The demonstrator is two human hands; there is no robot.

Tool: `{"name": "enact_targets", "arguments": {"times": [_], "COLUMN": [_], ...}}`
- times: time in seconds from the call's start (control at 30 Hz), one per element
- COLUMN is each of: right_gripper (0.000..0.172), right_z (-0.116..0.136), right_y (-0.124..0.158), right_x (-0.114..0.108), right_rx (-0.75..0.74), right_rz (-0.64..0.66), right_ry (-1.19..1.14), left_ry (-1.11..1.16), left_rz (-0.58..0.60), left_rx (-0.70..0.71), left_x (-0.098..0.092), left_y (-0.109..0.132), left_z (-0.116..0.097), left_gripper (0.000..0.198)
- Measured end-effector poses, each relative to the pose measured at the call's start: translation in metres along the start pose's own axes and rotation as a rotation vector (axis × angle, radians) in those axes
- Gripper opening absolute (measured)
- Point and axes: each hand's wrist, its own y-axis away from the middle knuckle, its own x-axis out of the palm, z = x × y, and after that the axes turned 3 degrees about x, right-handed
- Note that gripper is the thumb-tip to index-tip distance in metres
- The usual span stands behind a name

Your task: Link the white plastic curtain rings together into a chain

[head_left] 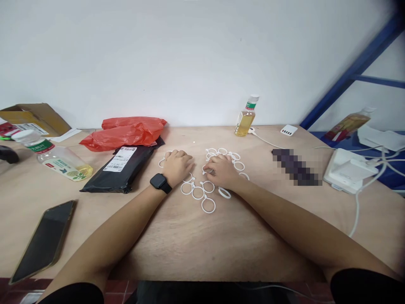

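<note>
Many white plastic rings, each with a small eyelet tab, lie spread on the wooden table in front of me. My left hand, with a black watch on its wrist, rests palm down over the rings on the left, its fingers stretched out. My right hand lies over the right part of the group, fingers apart and slightly bent, touching rings. Both hands partly cover rings. One white ring lies nearest me; another ring sits tilted beside my right wrist.
Left are a black parcel, red plastic bag, tipped drink bottle, phone and cardboard box. An upright bottle stands by the wall. To the right lie a pixelated dark object, white charger and cables.
</note>
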Motion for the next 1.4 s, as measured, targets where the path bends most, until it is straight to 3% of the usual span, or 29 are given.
{"name": "enact_targets", "arguments": {"times": [0.1, 0.2, 0.37, 0.53, 0.7, 0.87, 1.23, 1.4], "right_gripper": [0.013, 0.011, 0.013, 0.014, 0.02, 0.009, 0.01, 0.014], "right_z": [0.002, 0.002, 0.0, 0.003, 0.005, 0.006, 0.007, 0.008], "right_y": [0.001, 0.001, 0.001, 0.003, 0.003, 0.003, 0.003, 0.004], "right_x": [-0.002, -0.002, 0.0, -0.002, -0.003, -0.002, 0.0, 0.0], "right_rx": [-0.029, -0.058, -0.072, -0.009, -0.118, -0.018, -0.071, -0.088], "right_rz": [0.002, -0.11, -0.203, -0.308, -0.3, -0.332, -0.357, -0.367], "right_ry": [-0.001, -0.143, -0.423, -0.487, -0.508, -0.509, -0.521, -0.5], "left_ry": [0.204, 0.453, 0.732, 0.719, 0.668, 0.592, 0.6, 0.514], "left_rz": [-0.003, -0.064, -0.235, -0.155, -0.189, -0.224, -0.162, -0.116], "left_rx": [0.109, 0.216, 0.202, 0.193, 0.216, 0.317, 0.324, 0.41], "left_x": [0.009, 0.018, 0.021, 0.018, 0.019, 0.017, 0.016, 0.015], "left_y": [0.001, 0.003, 0.003, 0.004, 0.003, 0.004, 0.003, 0.002], "left_z": [-0.007, -0.009, -0.008, -0.012, -0.012, -0.011, -0.014, -0.02], "left_gripper": [0.025, 0.025, 0.019, 0.02, 0.019, 0.023, 0.026, 0.031]}}
